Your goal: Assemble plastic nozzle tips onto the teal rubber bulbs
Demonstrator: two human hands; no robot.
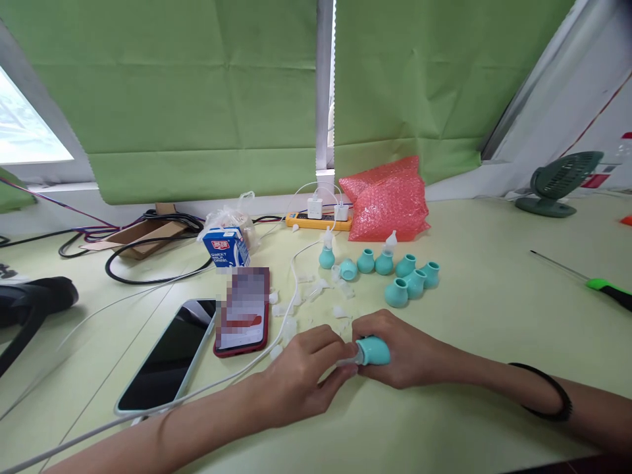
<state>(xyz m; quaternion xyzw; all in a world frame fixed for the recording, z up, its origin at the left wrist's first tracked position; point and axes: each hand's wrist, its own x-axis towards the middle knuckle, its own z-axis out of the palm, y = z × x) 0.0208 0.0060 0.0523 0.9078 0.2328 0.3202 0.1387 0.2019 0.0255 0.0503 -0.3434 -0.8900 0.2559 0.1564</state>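
My right hand (409, 355) is closed round a teal rubber bulb (376, 351) lying on its side, neck to the left. At that neck a translucent tip (348, 360) is pinched by the fingers of my left hand (309, 378); how far it sits inside is hidden. Beyond my hands stand several more teal bulbs (396, 293) with open necks. Two others carry upright clear tips, one bulb (326, 258) at the left and one bulb (384, 263) near the middle. One bulb (348, 269) lies tipped over. Loose translucent pieces (316, 289) are scattered left of them.
Left of my hands lie a red-cased phone (241, 313) and a dark-screened phone (170, 355), with a white cable (266, 345) crossing the table. Behind are a blue drink carton (226, 248), a yellow power strip (301, 220) and red bubble wrap (388, 201). A screwdriver (600, 284) and fan (560, 181) are rightward.
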